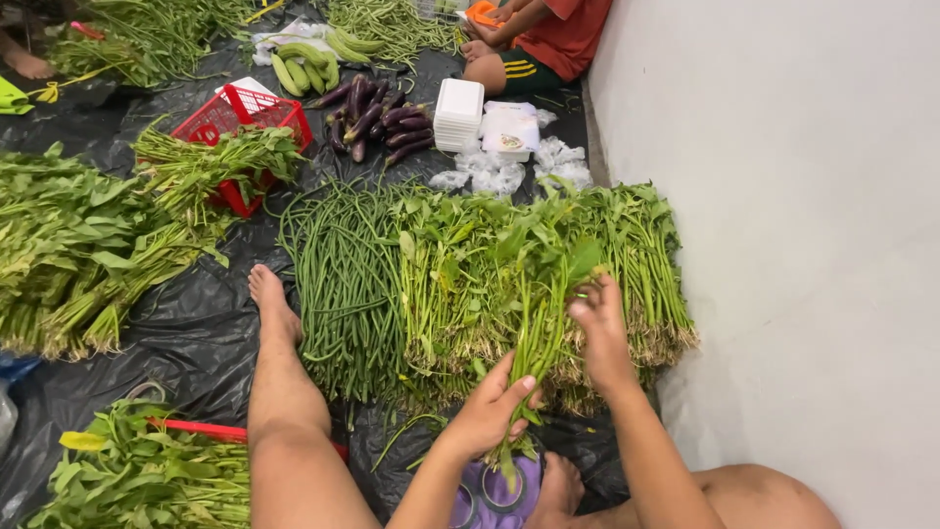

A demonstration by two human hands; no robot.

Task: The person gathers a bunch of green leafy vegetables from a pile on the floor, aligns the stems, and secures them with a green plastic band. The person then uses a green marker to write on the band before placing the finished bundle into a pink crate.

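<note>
While the left hand (493, 407) closes around a bunch of leafy green stalks (541, 323) near its root end, the right hand (599, 328) clasps the same bunch higher up. It stands over a piled row of bundled greens (470, 274) on crinkled black plastic sheeting (196, 333), beside slender long beans (343, 284). One red wire basket (245, 122).
</note>
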